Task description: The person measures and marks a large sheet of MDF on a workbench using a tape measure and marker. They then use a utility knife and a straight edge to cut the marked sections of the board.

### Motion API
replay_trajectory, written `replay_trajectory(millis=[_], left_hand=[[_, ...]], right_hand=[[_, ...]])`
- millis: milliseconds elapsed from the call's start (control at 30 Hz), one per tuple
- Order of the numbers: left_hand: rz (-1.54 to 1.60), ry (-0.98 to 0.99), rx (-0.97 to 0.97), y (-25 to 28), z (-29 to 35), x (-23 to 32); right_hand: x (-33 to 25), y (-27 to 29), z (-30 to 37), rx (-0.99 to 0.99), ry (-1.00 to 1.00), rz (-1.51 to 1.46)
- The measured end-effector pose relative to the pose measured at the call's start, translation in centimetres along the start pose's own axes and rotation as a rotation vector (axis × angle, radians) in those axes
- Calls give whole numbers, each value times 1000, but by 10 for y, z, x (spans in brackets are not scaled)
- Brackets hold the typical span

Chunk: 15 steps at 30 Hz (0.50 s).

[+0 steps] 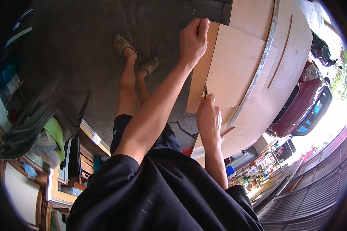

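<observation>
Two hands are on the board [227, 65] that lies on the tabletop [293, 50]. My left hand [194, 38] is closed over the board's far corner, fingers wrapped on the edge. My right hand [208, 117] is clenched around a pencil [206, 92], its tip touching the board's near edge. A metal ruler [258, 67] lies across the board, just right of the pencil. A red car [304, 102] stands beyond the tabletop.

Around the small plywood sheet [227, 65] we see bare board on its face (between our two hands), open concrete floor [85, 46] off its left edge, and a metal straightedge [258, 65] barring its right side.
</observation>
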State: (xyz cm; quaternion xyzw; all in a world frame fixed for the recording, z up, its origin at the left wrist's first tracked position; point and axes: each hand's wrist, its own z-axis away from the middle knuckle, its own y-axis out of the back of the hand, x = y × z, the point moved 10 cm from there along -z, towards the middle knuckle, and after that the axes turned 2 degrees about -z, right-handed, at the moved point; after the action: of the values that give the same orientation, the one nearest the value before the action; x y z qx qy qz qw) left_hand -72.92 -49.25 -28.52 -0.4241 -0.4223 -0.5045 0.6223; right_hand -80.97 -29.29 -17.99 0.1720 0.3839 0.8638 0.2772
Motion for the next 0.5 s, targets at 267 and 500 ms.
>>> replay_trajectory(millis=[267, 500], left_hand=[[51, 27, -52, -5, 8, -6], [93, 30, -86, -2, 4, -4]], right_hand=[[96, -100, 94, -238, -67, 8], [89, -21, 81, -182, 0, -291]])
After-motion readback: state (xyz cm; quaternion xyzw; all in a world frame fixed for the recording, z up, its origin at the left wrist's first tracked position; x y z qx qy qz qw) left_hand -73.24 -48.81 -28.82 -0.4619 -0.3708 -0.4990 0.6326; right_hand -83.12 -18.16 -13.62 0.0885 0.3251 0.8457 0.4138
